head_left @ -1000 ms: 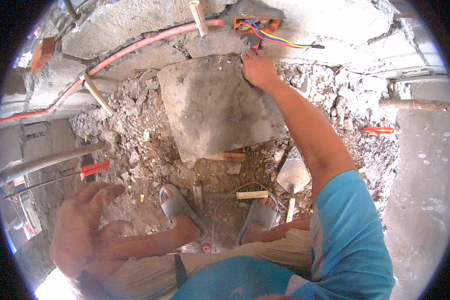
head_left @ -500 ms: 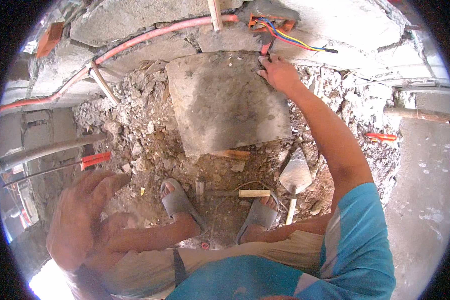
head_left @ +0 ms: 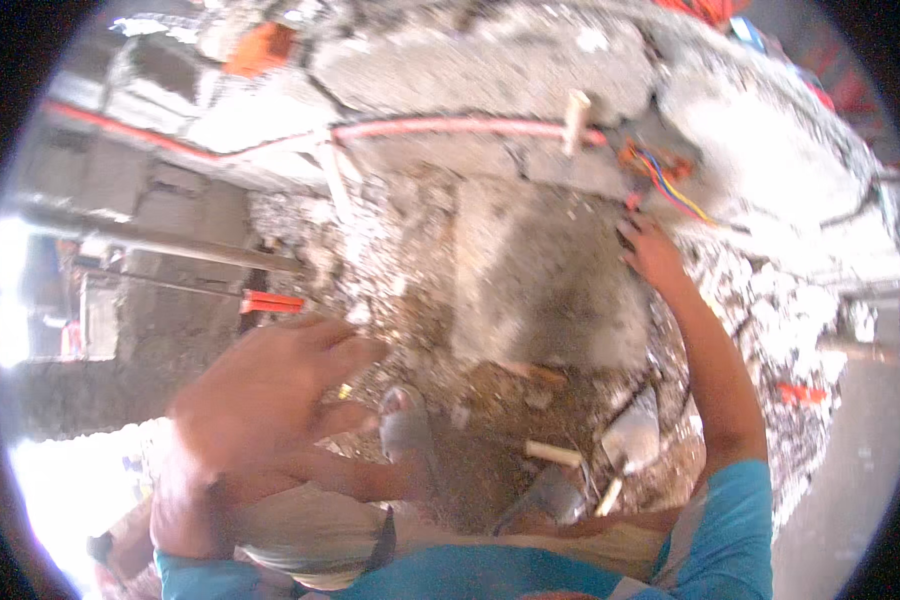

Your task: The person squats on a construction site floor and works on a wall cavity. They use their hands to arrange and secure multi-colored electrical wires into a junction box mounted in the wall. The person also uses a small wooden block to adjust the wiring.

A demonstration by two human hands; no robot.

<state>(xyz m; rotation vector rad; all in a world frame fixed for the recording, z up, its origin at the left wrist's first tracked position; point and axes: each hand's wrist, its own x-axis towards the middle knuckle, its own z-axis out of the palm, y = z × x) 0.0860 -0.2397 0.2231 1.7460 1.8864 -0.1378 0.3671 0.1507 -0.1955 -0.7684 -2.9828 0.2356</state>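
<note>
View swings left

Lower left, the blurred left hand looks empty, fingers loose. Upper right, the right hand still sits by the red conduit stub, likely the work's focus; I can't tell whether it grips.

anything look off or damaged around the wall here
Yes. Coloured wires trail loose out of the orange box beyond the right hand; no cover shows on it, so they look exposed. The wall is cracked and ragged, and broken rubble lies along its foot.
</note>
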